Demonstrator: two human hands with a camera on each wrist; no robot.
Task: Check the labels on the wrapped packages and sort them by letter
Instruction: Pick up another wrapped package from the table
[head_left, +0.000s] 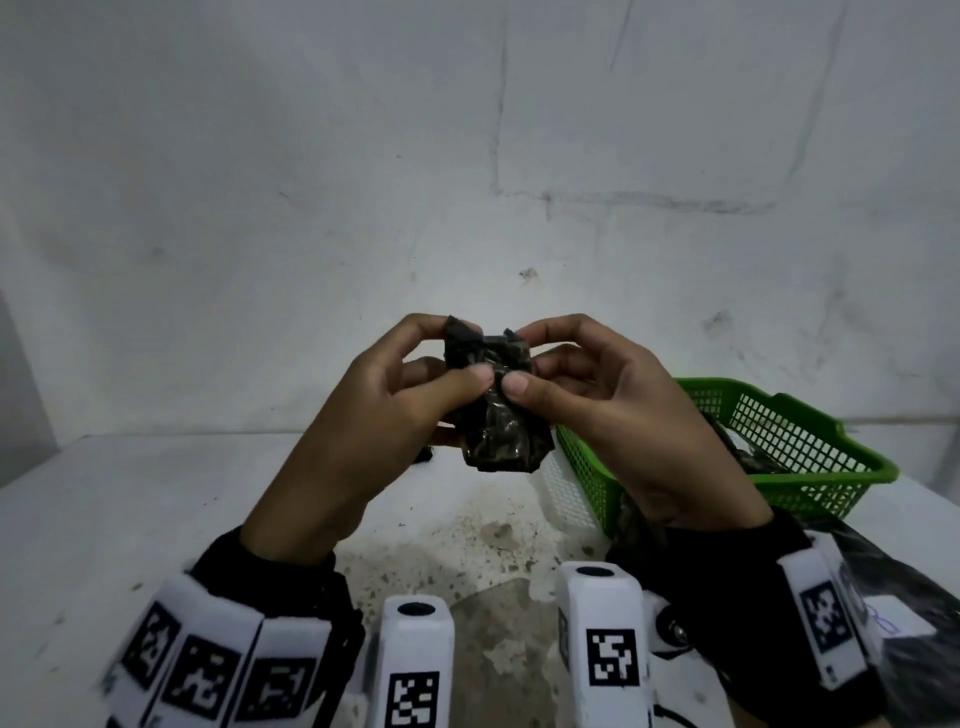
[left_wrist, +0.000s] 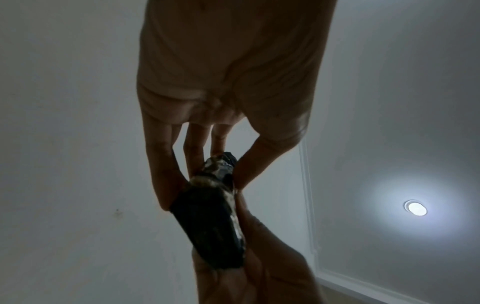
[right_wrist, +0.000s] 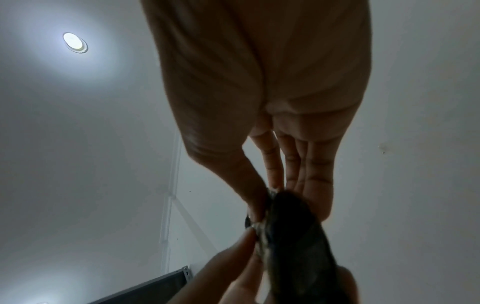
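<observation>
A small package (head_left: 496, 402) wrapped in dark crinkled plastic is held up above the table in front of me. My left hand (head_left: 415, 379) pinches its left side between thumb and fingers, and my right hand (head_left: 566, 374) pinches its right side the same way. Both thumbs meet on its front face. No label or letter shows on the side I see. In the left wrist view the package (left_wrist: 210, 222) hangs dark between the fingertips of my left hand (left_wrist: 207, 168). In the right wrist view the same package (right_wrist: 293, 236) sits against the fingers of my right hand (right_wrist: 280, 197).
A green mesh basket (head_left: 810, 452) stands on the white table (head_left: 130, 519) at the right, with dark wrapped things inside. A white mesh basket (head_left: 563, 491) sits just left of it. A small dark object (head_left: 423, 456) lies behind my left hand. A white wall rises behind.
</observation>
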